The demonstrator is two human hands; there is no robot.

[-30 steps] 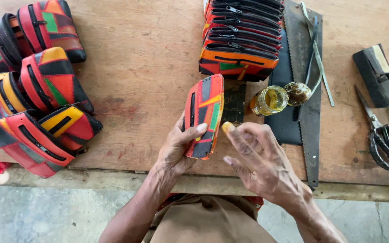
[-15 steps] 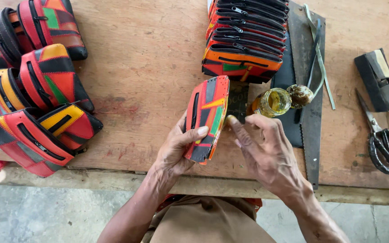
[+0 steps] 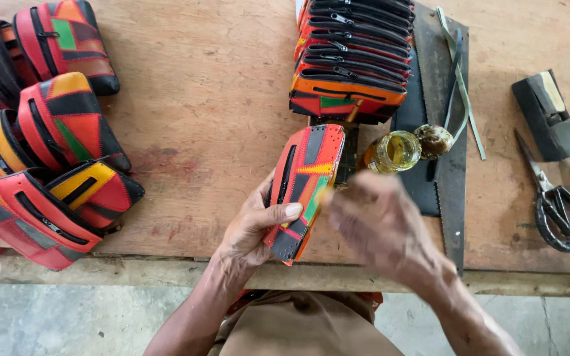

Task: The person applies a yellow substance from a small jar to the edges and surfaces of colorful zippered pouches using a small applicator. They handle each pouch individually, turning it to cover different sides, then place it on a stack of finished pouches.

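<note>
My left hand (image 3: pixel 255 227) grips a patchwork leather pouch (image 3: pixel 305 184) in red, orange, green and black, held on edge above the wooden table's front. My right hand (image 3: pixel 377 227) is blurred with motion just right of the pouch, fingers near its edge; whether it holds anything small I cannot tell. An open glass jar of yellowish glue (image 3: pixel 394 151) stands just beyond the right hand, with its lid (image 3: pixel 434 140) beside it.
A stack of similar pouches (image 3: pixel 351 59) lies at the back centre and another pile (image 3: pixel 41 138) at the left. Dark leather sheets (image 3: pixel 450 184), strips, scissors (image 3: pixel 552 201), a black block (image 3: pixel 549 115) and metal tools sit at right on the wooden table (image 3: pixel 199 132).
My right hand has moved back from the jar toward the pouch's edge and is now blurred. The left hand keeps holding the pouch in the same place.
</note>
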